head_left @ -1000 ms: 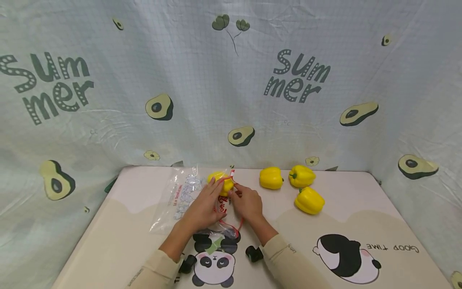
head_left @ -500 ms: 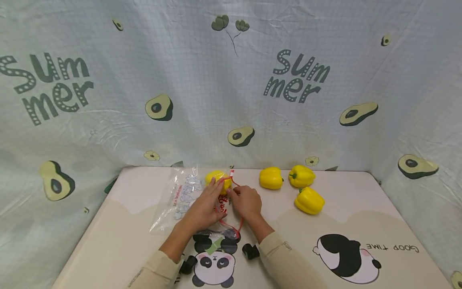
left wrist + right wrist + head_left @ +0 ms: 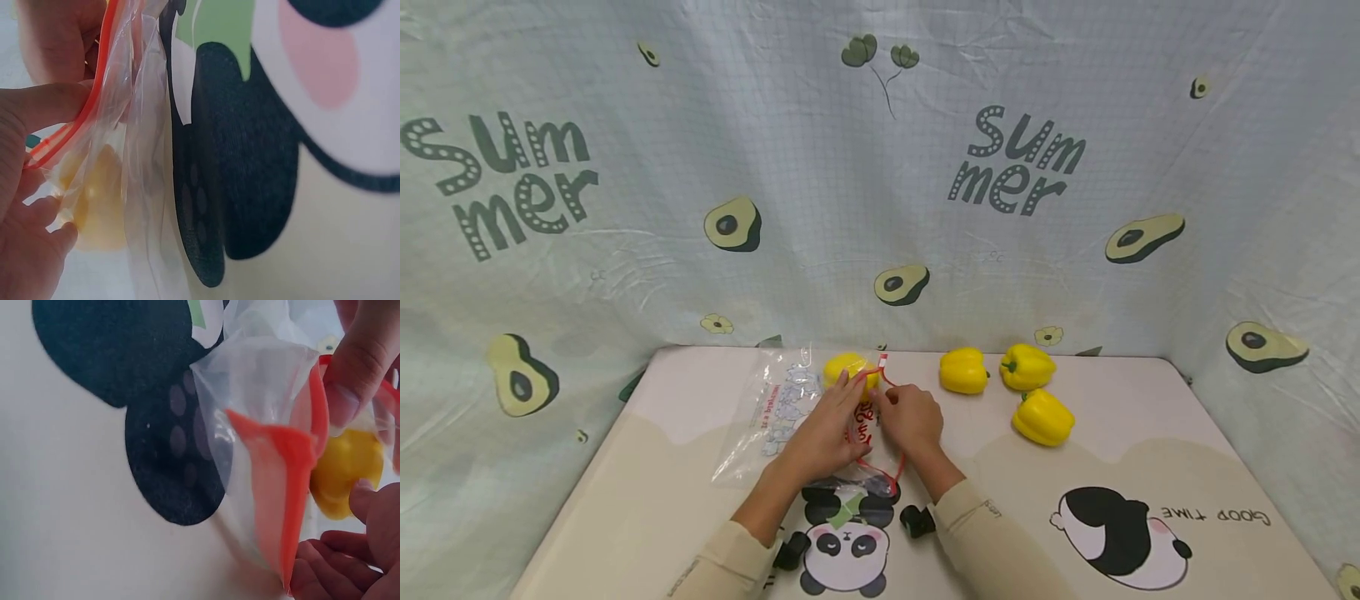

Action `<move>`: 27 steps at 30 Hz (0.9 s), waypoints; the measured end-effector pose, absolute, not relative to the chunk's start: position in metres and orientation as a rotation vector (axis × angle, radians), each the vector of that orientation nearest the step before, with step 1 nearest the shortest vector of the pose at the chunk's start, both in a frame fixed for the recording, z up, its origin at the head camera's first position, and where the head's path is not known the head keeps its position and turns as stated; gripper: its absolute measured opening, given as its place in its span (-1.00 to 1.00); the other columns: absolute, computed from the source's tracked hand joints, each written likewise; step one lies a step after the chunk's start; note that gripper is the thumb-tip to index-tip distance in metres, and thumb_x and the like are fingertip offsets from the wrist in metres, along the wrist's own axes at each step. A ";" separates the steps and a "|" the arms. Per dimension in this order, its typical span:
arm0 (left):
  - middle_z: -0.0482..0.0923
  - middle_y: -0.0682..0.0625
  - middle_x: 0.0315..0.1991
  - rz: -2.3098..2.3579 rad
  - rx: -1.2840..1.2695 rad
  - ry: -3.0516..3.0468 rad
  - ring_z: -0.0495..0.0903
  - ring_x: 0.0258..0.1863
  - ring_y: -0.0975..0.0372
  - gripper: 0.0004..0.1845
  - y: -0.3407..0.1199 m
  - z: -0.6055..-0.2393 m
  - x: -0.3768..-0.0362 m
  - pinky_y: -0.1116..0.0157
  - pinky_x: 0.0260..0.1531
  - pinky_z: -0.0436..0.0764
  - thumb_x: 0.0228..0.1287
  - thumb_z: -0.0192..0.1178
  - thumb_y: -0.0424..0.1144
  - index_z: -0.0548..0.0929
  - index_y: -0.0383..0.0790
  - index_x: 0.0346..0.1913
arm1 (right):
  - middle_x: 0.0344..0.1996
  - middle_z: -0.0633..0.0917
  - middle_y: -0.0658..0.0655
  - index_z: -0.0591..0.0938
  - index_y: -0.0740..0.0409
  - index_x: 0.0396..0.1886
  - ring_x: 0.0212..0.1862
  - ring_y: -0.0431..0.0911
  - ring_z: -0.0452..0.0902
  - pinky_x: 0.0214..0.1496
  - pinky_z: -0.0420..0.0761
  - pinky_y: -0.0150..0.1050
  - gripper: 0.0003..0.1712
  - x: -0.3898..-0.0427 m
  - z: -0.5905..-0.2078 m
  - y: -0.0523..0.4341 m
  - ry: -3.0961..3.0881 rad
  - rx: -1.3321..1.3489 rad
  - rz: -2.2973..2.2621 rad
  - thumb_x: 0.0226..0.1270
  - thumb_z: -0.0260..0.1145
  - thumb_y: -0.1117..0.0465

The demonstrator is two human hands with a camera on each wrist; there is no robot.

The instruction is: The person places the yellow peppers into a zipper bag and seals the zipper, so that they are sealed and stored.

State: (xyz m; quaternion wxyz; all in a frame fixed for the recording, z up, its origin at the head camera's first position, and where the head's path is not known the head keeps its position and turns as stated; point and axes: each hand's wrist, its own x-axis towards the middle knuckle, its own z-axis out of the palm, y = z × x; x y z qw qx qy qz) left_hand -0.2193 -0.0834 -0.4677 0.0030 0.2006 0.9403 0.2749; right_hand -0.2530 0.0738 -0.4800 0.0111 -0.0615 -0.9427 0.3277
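A clear plastic bag (image 3: 748,442) with a red-edged mouth lies in the middle of the table, its mouth facing right. Inside the mouth sits a yellow bell pepper (image 3: 844,365), seen hazily through the plastic in the left wrist view. My left hand (image 3: 824,427) holds the bag's red rim (image 3: 97,100), thumb along it and the other fingers beside the pepper. At the mouth, my right hand (image 3: 913,418) has its fingers loosely bent; its thumb (image 3: 362,495) appears to touch the pepper (image 3: 344,465) in the right wrist view. Its other fingers are partly behind the rim.
To the right on the table (image 3: 647,475) stand three more yellow bell peppers: one (image 3: 964,370) nearest the bag, one (image 3: 1027,367) at the back, one (image 3: 1043,417) in front. A printed cloth (image 3: 820,167) hangs behind the table. Black wrist cameras (image 3: 792,550) stick out below the hands.
The pepper has slid left, deeper into the bag. My right hand has shifted slightly left; my left hand has stayed almost still on the rim.
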 end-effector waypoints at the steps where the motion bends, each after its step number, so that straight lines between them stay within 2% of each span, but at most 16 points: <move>1: 0.13 -0.07 0.69 0.860 0.628 2.949 -0.03 0.72 -0.01 0.09 -0.083 -0.468 -0.219 -0.08 0.65 0.13 0.10 0.59 -0.22 0.19 -0.25 0.64 | -0.38 0.81 0.06 0.84 0.11 -0.05 -0.33 -0.03 0.61 -0.30 0.55 -0.24 -0.52 -0.253 -0.481 0.074 -2.928 -0.188 1.030 0.46 0.33 -0.18; 6: 0.12 -0.07 0.69 0.829 0.624 2.956 -0.02 0.72 0.00 0.11 -0.082 -0.469 -0.220 -0.07 0.66 0.12 0.08 0.61 -0.20 0.18 -0.24 0.64 | -0.17 0.88 0.08 0.84 0.08 0.00 -0.08 0.06 0.77 -0.05 0.72 -0.03 -0.63 -0.253 -0.490 0.078 -2.824 -0.109 1.089 0.42 0.40 -0.07; 10: 0.14 -0.11 0.68 0.803 0.639 2.970 -0.01 0.72 -0.04 0.12 -0.081 -0.469 -0.220 -0.09 0.66 0.09 0.07 0.61 -0.20 0.18 -0.28 0.63 | -0.15 0.88 0.07 0.84 0.07 0.00 0.00 0.05 0.78 0.06 0.75 -0.02 -0.70 -0.251 -0.496 0.083 -2.762 -0.056 1.162 0.40 0.44 0.05; 16: 0.09 -0.08 0.69 0.787 0.614 2.965 -0.05 0.73 0.01 0.14 -0.081 -0.468 -0.219 -0.06 0.68 0.04 0.07 0.61 -0.19 0.14 -0.23 0.66 | -0.14 0.88 0.09 0.85 0.09 -0.02 0.02 0.05 0.79 0.07 0.79 -0.05 -0.75 -0.244 -0.493 0.094 -2.704 -0.045 1.298 0.38 0.46 0.14; 22: 0.06 -0.04 0.71 0.795 0.589 2.952 -0.08 0.73 0.02 0.15 -0.078 -0.467 -0.220 -0.07 0.68 0.03 0.07 0.61 -0.22 0.13 -0.21 0.66 | -0.13 0.88 0.08 0.84 0.10 0.01 -0.04 -0.02 0.79 -0.03 0.80 -0.17 -0.75 -0.240 -0.487 0.107 -2.694 -0.038 1.367 0.40 0.45 0.17; 27: 0.02 -0.01 0.72 0.788 0.580 2.951 -0.09 0.73 0.00 0.14 -0.077 -0.467 -0.220 -0.08 0.67 0.03 0.08 0.60 -0.23 0.14 -0.20 0.66 | -0.13 0.88 0.09 0.83 0.11 0.02 -0.05 -0.03 0.80 -0.01 0.81 -0.18 -0.75 -0.236 -0.482 0.117 -2.689 -0.040 1.360 0.41 0.44 0.18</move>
